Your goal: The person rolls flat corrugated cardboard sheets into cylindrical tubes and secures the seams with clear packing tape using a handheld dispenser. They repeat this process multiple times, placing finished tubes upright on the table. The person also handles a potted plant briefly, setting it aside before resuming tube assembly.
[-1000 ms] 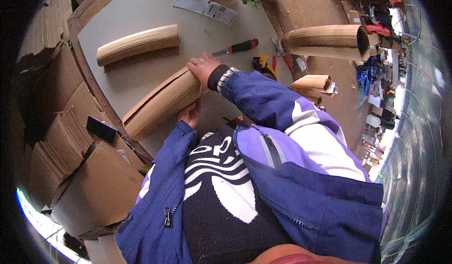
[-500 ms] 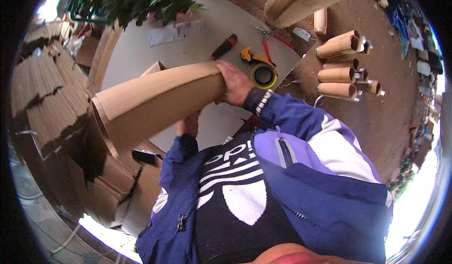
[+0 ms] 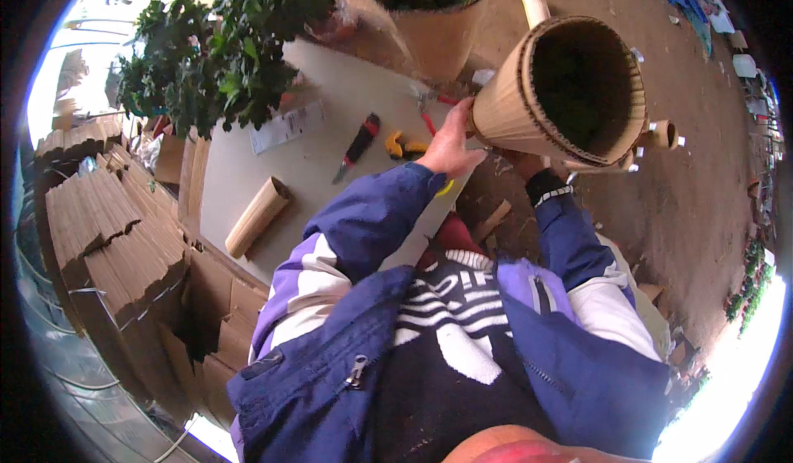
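Observation:
A wide, tan cardboard tube (image 3: 514, 104) is between my hands at the right edge of the table, its open end tipped up toward me. Dark green leaves (image 3: 578, 91) show inside it. My left hand (image 3: 450, 151) grips the tube low on its left side, thumb out toward the right. Under the near side of the tube, my right hand (image 3: 524, 164) holds on as well; most of its fingers are hidden. Close to my left hand lie a yellow tape dispenser (image 3: 405, 146) and a red-handled cutting tool (image 3: 427, 120), both partly covered.
A second leaf-filled tube (image 3: 434, 37) stands beyond the grey table (image 3: 322, 190). On the table are a red-and-black handled tool (image 3: 361, 145), a small tube (image 3: 258, 215) and a printed slip (image 3: 289, 128). Leafy plants (image 3: 223, 58) and stacked cardboard (image 3: 116, 215) are left; short tubes (image 3: 661, 135) lie right.
The wide tube has swung from over the table at left to beyond its right edge, in both hands. The small tube on the table is now uncovered. My view has shifted.

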A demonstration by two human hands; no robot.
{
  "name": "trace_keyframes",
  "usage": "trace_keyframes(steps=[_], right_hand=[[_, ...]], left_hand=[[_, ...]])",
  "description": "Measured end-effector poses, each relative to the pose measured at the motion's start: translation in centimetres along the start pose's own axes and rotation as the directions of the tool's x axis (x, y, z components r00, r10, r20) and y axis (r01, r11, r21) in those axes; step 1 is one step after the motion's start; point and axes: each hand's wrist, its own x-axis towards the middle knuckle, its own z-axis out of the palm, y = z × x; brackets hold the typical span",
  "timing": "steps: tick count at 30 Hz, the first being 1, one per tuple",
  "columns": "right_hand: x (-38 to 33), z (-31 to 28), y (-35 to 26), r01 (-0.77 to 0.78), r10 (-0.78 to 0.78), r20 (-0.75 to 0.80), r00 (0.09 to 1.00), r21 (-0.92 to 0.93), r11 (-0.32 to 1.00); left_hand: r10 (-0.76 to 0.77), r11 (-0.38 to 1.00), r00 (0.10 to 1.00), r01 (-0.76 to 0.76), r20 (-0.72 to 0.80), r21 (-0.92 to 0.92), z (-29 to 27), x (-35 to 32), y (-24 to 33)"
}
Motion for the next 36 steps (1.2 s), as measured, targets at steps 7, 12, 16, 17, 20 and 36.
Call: trace_keyframes(steps=[7, 12, 16, 17, 20, 36], right_hand=[[5.3, -0.1, 9.4, -0.194, 0.221, 0.273, 0.936, -0.124, 0.973], [6.8, 3.8, 13.9, 0.046, -0.028, 0.122, 0.992, -0.146, 0.988], [7.1, 4.7, 14.1, 0.075, -0.076, 0.052, 0.996, 0.03, 0.997], [7.1, 4.7, 13.7, 0.09, -0.091, 0.033, 0.995, 0.025, 0.996], [7.5, 4.6, 12.2, 0.085, -0.085, 0.004, 0.996, 0.053, 0.995], [3.0, 0.6, 4.3, -0.034, 0.032, -0.04, 0.999, -0.041, 0.999]], left_hand=[[-0.033, 0.973, 0.999, 0.025, -0.034, -0.229, 0.9, 7.0, -2.7], [-0.205, 0.963, 0.978, 0.194, -0.039, -0.187, 0.0, 7.3, -4.8], [-0.154, 0.983, 0.986, 0.147, -0.061, -0.11, -0.5, 7.0, -4.9], [-0.148, 0.986, 0.987, 0.142, -0.063, -0.091, -0.6, 7.0, -4.8], [-0.088, 0.996, 0.996, 0.088, -0.027, 0.006, -1.0, 7.0, -4.7], [0.277, 0.844, 0.96, -0.261, 0.036, 0.469, -2.0, 3.1, -5.2]])
